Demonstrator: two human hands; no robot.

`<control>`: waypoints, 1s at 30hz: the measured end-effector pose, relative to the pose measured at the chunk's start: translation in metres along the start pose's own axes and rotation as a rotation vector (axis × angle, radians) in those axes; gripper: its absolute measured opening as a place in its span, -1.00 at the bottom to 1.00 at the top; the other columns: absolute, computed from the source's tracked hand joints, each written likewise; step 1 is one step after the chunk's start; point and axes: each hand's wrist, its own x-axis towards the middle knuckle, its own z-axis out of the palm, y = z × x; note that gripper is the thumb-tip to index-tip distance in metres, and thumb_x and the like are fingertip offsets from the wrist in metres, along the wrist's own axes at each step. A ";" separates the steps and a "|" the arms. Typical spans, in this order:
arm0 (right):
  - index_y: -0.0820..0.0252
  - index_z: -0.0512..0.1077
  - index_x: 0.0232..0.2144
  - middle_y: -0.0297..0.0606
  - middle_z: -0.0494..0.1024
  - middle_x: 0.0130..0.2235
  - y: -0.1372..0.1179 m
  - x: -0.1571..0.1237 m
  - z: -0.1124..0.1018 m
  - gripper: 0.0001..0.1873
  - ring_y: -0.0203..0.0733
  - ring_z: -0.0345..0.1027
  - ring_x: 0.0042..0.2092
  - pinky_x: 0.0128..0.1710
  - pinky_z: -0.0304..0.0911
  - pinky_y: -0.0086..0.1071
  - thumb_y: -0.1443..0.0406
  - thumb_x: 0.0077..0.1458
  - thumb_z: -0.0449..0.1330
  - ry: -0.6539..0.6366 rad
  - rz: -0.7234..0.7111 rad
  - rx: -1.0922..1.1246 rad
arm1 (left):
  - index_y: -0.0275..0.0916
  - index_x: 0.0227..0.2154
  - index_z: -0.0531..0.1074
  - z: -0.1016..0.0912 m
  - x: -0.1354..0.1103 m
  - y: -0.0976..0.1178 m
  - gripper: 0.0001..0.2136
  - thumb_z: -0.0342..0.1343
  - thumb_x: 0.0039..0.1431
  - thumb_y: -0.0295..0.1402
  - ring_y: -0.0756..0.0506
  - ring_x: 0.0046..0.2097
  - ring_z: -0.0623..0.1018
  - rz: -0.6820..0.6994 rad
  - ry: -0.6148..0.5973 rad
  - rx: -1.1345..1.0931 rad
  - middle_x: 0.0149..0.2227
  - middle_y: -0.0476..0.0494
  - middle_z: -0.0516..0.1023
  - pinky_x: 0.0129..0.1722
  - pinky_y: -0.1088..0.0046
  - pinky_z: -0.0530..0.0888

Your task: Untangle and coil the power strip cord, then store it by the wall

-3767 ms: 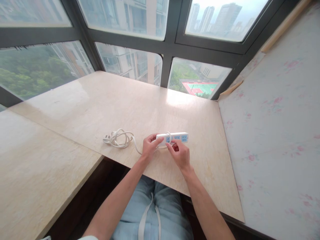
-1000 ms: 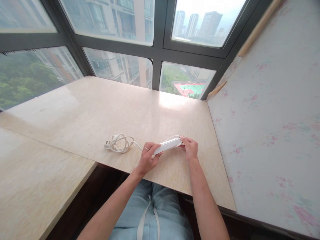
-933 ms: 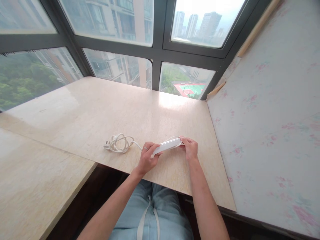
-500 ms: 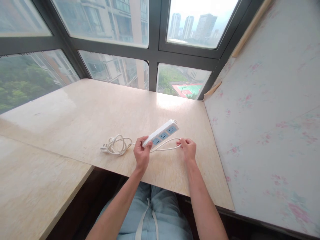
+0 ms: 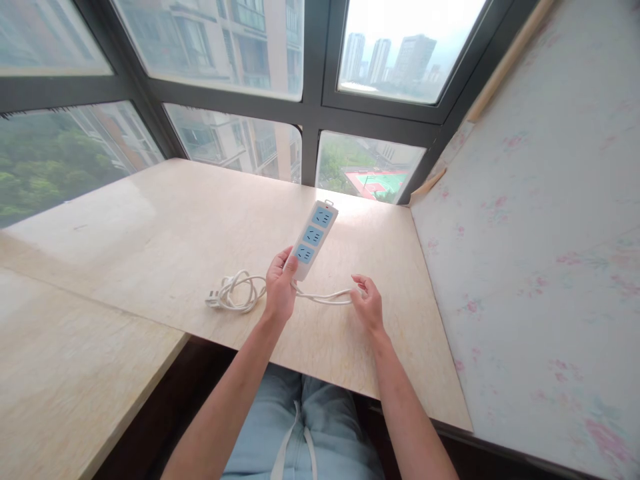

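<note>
The left hand (image 5: 281,285) grips, thumb in front, fingers wrapped behind; to its right, the right hand (image 5: 369,305) curls loosely, thumb and index finger parted. Behind each hand, a bare forearm (image 5: 227,393) slants outward.

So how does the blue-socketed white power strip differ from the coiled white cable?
The white plastic power strip is a straight block; the thin white coiled cable bends in loops. The power strip is held in the bare left hand; the coiled cable lies on the beige glossy surface. Both are white.
</note>
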 end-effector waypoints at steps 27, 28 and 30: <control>-0.02 0.58 -0.32 -0.25 0.59 -0.04 -0.005 -0.007 -0.004 -0.70 0.06 0.33 0.08 0.14 0.04 -0.02 0.03 -0.12 0.42 -0.386 -0.598 -0.395 | -0.30 -0.54 0.40 -0.008 0.034 -0.033 -0.83 0.23 0.06 -0.35 0.03 -0.59 0.38 -0.548 0.070 0.416 -0.60 -0.03 0.41 -0.61 0.54 0.23; -0.01 0.58 -0.35 -0.25 0.60 -0.06 -0.006 -0.007 -0.004 -0.72 0.05 0.35 0.06 0.14 0.03 -0.01 0.04 -0.11 0.42 -0.389 -0.596 -0.388 | -0.30 -0.53 0.39 -0.009 0.034 -0.034 -0.83 0.22 0.07 -0.35 0.04 -0.59 0.37 -0.548 0.075 0.436 -0.60 -0.02 0.41 -0.61 0.54 0.23; -0.01 0.57 -0.44 -0.27 0.61 -0.09 -0.008 -0.007 -0.005 -0.77 0.03 0.37 0.02 0.16 0.01 0.01 0.05 -0.10 0.42 -0.395 -0.587 -0.373 | -0.29 -0.51 0.38 -0.011 0.035 -0.038 -0.83 0.20 0.11 -0.34 0.03 -0.58 0.38 -0.550 0.079 0.479 -0.60 -0.02 0.40 -0.60 0.54 0.24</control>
